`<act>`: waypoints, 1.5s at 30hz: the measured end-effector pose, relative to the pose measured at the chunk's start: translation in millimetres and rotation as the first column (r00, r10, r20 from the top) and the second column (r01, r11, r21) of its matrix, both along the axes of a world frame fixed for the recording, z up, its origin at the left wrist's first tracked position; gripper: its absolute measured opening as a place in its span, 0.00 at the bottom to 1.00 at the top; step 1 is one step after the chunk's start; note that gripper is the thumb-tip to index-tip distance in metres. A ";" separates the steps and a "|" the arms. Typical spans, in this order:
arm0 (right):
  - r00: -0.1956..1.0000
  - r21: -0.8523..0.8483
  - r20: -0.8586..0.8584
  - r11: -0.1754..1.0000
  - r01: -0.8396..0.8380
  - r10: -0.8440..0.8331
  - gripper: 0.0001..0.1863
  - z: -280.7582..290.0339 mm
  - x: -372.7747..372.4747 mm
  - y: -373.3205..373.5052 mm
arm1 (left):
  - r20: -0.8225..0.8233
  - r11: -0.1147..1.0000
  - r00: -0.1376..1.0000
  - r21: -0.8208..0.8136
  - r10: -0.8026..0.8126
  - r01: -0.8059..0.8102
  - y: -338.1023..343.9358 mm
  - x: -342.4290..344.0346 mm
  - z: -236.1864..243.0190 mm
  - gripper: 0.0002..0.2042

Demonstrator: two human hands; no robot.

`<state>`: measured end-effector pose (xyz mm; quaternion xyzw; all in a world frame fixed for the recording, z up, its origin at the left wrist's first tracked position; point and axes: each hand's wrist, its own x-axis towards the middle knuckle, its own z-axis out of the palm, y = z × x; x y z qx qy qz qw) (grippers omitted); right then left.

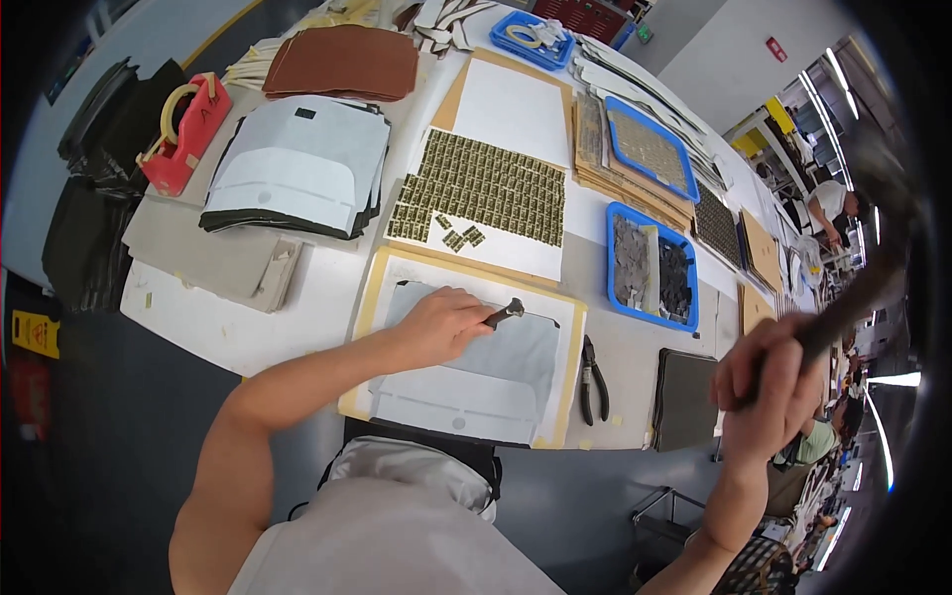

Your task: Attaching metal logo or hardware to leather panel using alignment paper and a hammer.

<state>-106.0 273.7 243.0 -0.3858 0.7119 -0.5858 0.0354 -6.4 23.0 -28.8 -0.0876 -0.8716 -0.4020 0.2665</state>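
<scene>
My left hand [441, 325] is closed around a short dark metal punch [509, 311], which lies at a slant near the top of a pale grey panel [461, 382] with dark edges. That panel rests on a white board [363, 397] bordered with yellow tape. At the right, my right hand [766, 385] grips the handle of a raised hammer [851, 297]; its head is dark and blurred, well away from the punch. Black-handled pliers [592, 382] lie just right of the board.
Rows of small dark patterned pieces [496, 188] lie beyond the board. Blue trays [697, 297] stand at right, near a dark stack [684, 397]. Piled panels [297, 159], brown sheets [342, 61] and a red tape dispenser [193, 134] occupy the left. A person [831, 203] is far right.
</scene>
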 end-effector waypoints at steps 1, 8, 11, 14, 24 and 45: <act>0.997 -0.155 0.064 0.987 -0.039 0.049 0.12 -4.0 4.7 -1.9 | -0.004 1.000 1.000 -0.005 -0.007 0.006 0.3 1.0 -1.1 0.11; 0.955 0.883 -0.145 0.469 0.006 0.259 0.13 -19.8 -8.8 0.7 | -0.056 0.999 0.998 0.005 -0.039 0.040 4.3 -9.7 -0.8 0.10; 0.998 0.597 -0.064 0.802 0.019 0.023 0.14 12.3 -11.2 5.7 | 0.008 1.000 1.000 -0.001 -0.008 0.008 0.0 0.1 -1.0 0.10; 0.995 -0.064 0.100 0.998 -0.015 0.021 0.16 8.2 -0.9 8.7 | -0.003 1.000 1.000 0.005 0.008 -0.008 1.1 2.8 3.3 0.09; 0.988 0.771 -0.061 0.635 -0.043 0.140 0.13 -47.6 -8.7 7.3 | 0.004 1.000 1.000 0.001 -0.001 0.001 1.4 -1.3 5.0 0.09; 0.977 0.888 -0.196 0.407 0.215 -0.087 0.39 -190.0 -26.7 87.7 | 0.378 0.987 0.923 -0.111 -0.068 0.118 71.0 -187.0 22.7 0.13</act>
